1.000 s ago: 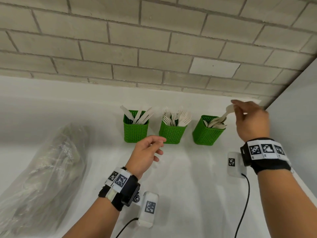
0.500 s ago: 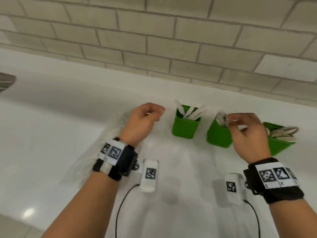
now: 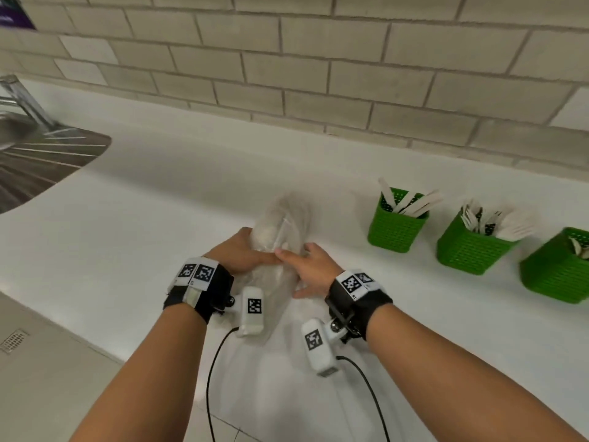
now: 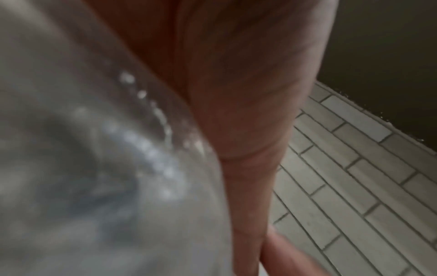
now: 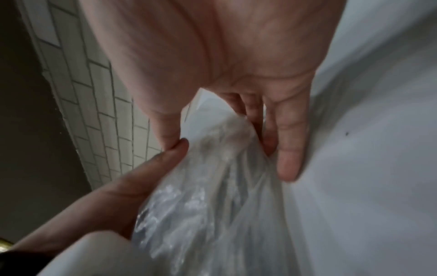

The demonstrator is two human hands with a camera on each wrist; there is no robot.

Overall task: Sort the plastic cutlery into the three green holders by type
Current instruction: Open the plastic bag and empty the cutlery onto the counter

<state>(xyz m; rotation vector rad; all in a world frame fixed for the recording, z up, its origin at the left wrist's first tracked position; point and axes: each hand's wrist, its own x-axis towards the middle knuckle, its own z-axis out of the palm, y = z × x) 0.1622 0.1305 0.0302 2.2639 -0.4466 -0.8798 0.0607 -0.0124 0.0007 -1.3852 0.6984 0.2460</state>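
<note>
Hands meet over a clear plastic bag (image 3: 280, 237) that lies on the white counter (image 3: 153, 224), well to the left of the three green holders. The left hand (image 3: 237, 255) rests on the bag's left side with its thumb stretched across the top; whether its fingers curl round the plastic cannot be told from the head view, and the left wrist view shows only blurred film against the palm (image 4: 236, 93). The right hand (image 3: 310, 269) lies on the bag's right side, fingers fairly straight, and its thumb tip touches the left thumb. In the right wrist view the right hand's fingers (image 5: 287, 149) reach down along the crinkled bag (image 5: 201, 196) onto the counter, while the left thumb (image 5: 146, 173) presses against the right thumb at the bag's upper edge. Neither hand holds any cutlery. The holders stand in a row near the tiled wall (image 3: 318, 74): the left holder (image 3: 395, 228) has knives (image 3: 414, 204) leaning out of it, the middle holder (image 3: 470, 250) has forks (image 3: 497, 223) fanned out of its top, and the right holder (image 3: 557, 275), cut by the frame edge, shows only a few pale tips too small to name. A steel sink drainer (image 3: 41, 161) sits at far left.
</note>
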